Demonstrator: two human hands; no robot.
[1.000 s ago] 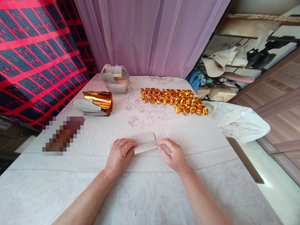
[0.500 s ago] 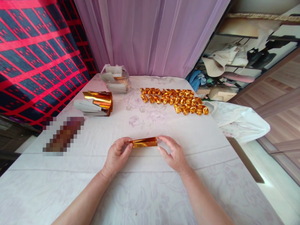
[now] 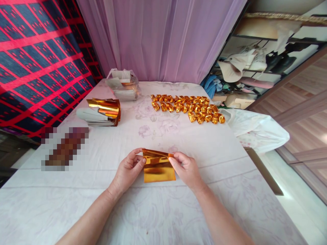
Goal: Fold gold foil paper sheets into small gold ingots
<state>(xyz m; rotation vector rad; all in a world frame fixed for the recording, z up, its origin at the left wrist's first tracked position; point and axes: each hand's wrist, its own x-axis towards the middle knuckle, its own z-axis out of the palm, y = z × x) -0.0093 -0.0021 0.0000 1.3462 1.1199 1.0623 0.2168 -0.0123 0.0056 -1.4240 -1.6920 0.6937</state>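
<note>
A shiny gold foil paper sheet (image 3: 159,172) is stretched between my hands over the near half of the table, its upper part folded over and its lower part spread out flat. My left hand (image 3: 130,167) pinches the upper left corner between thumb and fingers. At the upper right, my right hand (image 3: 186,169) is closed on the opposite edge, thumb on the gold face. Farther back on the right lie several rows of folded gold foil pieces (image 3: 192,108). To the left stands a bent stack of gold and grey foil sheets (image 3: 100,115).
A clear plastic bag (image 3: 124,85) with more sheets sits at the table's back left. A purple curtain (image 3: 153,41) hangs behind. Right of the table are a white plastic bag (image 3: 263,131) and a shelf with shoes and a cap (image 3: 231,68). A blurred patch covers something at left.
The foil sheet, a narrow folded strip before, now hangs open downward toward me. My right hand has closed on its right edge. The view has shifted slightly.
</note>
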